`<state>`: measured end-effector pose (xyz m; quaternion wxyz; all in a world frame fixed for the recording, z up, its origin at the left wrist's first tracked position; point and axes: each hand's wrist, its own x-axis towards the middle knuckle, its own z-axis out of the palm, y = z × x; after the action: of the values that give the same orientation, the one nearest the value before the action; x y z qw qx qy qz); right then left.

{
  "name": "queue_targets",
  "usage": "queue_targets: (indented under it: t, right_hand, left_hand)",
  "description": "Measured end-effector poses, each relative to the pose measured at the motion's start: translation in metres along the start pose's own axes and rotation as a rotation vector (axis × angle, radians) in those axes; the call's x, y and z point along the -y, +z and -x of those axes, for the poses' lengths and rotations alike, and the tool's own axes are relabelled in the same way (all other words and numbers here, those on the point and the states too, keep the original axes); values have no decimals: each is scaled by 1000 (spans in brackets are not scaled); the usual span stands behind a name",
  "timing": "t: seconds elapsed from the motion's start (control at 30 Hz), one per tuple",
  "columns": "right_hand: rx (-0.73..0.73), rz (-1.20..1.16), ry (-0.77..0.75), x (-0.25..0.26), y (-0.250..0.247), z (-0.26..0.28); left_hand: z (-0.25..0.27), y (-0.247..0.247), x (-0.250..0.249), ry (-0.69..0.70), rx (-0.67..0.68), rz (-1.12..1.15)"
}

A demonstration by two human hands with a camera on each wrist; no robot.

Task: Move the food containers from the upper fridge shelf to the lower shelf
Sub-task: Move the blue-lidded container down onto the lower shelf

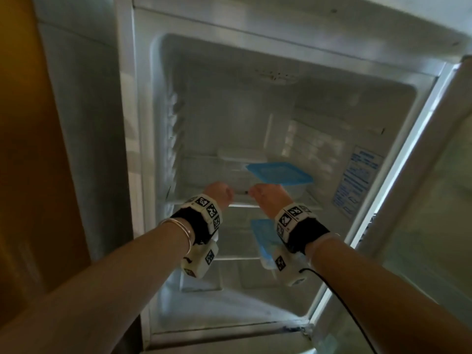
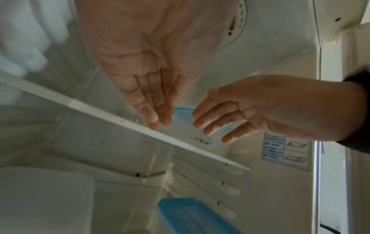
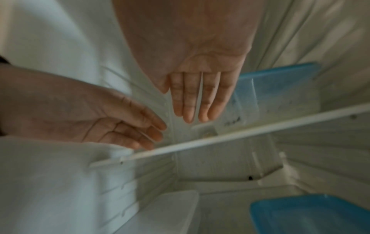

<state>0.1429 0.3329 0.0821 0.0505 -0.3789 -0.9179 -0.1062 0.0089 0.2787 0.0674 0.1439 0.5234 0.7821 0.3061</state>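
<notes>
A clear container with a blue lid point(image 1: 279, 173) stands on the right of the upper glass shelf point(image 1: 245, 204). A pale clear container point(image 1: 242, 154) sits behind it. My left hand point(image 1: 220, 193) and right hand point(image 1: 265, 196) hover side by side at the shelf's front edge, just left of the blue-lidded container point(image 2: 184, 125). The left hand's fingers point(image 2: 156, 114) are straight and hold nothing. The right hand's fingers point(image 3: 192, 102) are straight too and touch nothing. On the lower shelf lie another blue-lidded container point(image 1: 263, 233), partly hidden by my right wrist, and a white-lidded one point(image 2: 46, 197).
The fridge door point(image 1: 434, 200) stands open on the right. A printed label point(image 1: 357, 182) is stuck on the right inner wall. The left wall has ribbed shelf rails point(image 1: 175, 139). A temperature dial point(image 2: 238, 23) sits on the ceiling above the hands.
</notes>
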Motion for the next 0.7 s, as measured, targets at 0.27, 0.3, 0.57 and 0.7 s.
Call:
queue_targets:
  t: [0.27,0.3,0.57,0.7]
  right_hand:
    - [-269,-333,438,-53,-18,-10]
    - [-277,-350,485,-58,-17,-13]
    - [-94,-580,760,-89,0,-31]
    - [-35,-587,661,-95,2,-40]
  left_hand:
    - [-35,-2,-30,71,12,-31]
    - [-41,-1,-34,62,1,-26]
    - [-90,11,-65,1,31,-6]
    - [-102,17,-72,-19,93,-32]
